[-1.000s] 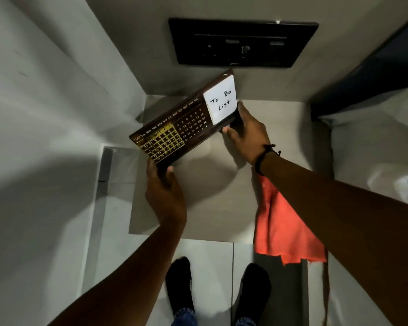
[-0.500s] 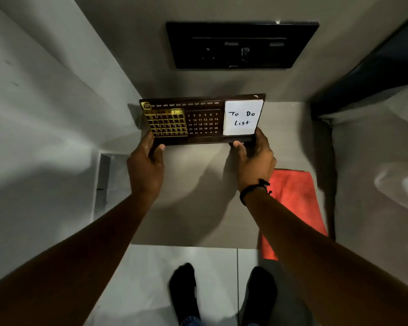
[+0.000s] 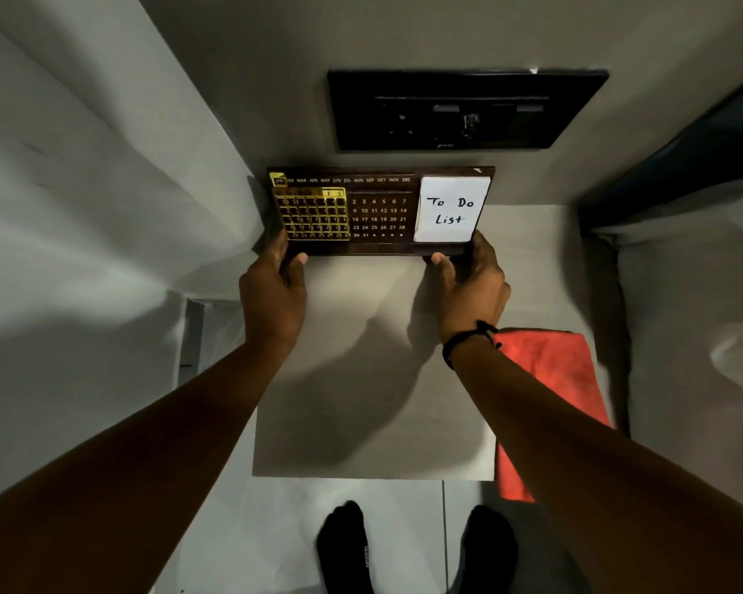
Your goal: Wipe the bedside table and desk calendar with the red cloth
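Observation:
The dark wooden desk calendar (image 3: 380, 210), with gold date frame and a white "To Do List" note, stands level at the back of the grey bedside table (image 3: 374, 422), against the wall. My left hand (image 3: 273, 289) grips its lower left corner. My right hand (image 3: 472, 280) grips its lower right corner, below the note. The red cloth (image 3: 550, 379) lies on the table's right side, hanging over the front edge, partly hidden by my right forearm.
A black switch panel (image 3: 464, 109) is mounted on the wall above the calendar. A bed with pale bedding (image 3: 695, 327) borders the table on the right. A white wall (image 3: 82, 207) closes the left. My feet in black socks (image 3: 412, 550) stand on the tiled floor.
The calendar went from tilted in the air to level at the back of the table. Both hands shifted to its lower corners. The view moved slightly closer.

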